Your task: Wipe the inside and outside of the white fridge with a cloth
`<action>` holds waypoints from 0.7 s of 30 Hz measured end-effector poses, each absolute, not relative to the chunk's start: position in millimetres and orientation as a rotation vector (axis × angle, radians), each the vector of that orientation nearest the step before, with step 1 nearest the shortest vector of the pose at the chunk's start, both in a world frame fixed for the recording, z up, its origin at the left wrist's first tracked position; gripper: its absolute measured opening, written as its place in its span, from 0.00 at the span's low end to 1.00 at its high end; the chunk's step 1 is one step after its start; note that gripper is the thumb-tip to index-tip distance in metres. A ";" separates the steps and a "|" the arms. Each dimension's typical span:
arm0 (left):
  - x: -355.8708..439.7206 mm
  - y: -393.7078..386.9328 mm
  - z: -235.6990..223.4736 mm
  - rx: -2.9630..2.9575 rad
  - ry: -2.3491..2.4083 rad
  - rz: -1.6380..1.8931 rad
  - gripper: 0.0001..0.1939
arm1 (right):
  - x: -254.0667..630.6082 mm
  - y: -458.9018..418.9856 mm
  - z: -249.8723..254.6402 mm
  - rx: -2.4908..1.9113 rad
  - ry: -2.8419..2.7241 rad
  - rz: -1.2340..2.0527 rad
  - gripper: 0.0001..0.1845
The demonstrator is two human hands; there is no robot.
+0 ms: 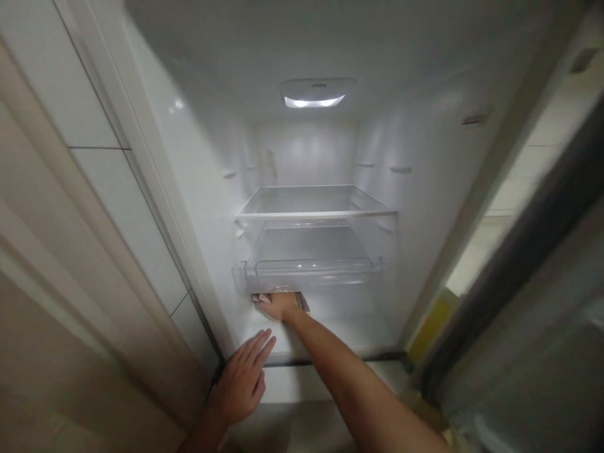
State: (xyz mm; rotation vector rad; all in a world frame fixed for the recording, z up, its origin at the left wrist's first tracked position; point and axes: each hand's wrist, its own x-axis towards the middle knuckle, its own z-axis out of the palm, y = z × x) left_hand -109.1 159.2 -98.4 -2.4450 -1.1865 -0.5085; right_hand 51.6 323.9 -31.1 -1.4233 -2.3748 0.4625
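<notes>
I look into an open, lit fridge compartment. My right hand (278,306) reaches deep inside, just under the clear plastic drawer (306,270), and presses down on a cloth (264,297) lying on the white compartment floor (349,327); its fingers curl over the cloth. My left hand (243,380) lies flat with fingers stretched out on the front ledge of the fridge (311,384), at the lower left corner of the opening. It holds nothing.
A glass shelf (316,204) sits above the drawer. A lamp (313,97) glows in the ceiling. The fridge door (533,296) stands open at the right. A tiled wall (113,207) and pale panel border the left.
</notes>
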 end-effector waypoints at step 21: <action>-114.6 167.4 -109.9 -2.455 -1.083 -0.589 0.43 | 238.3 298.4 -29.3 -2.277 -1.544 0.207 0.24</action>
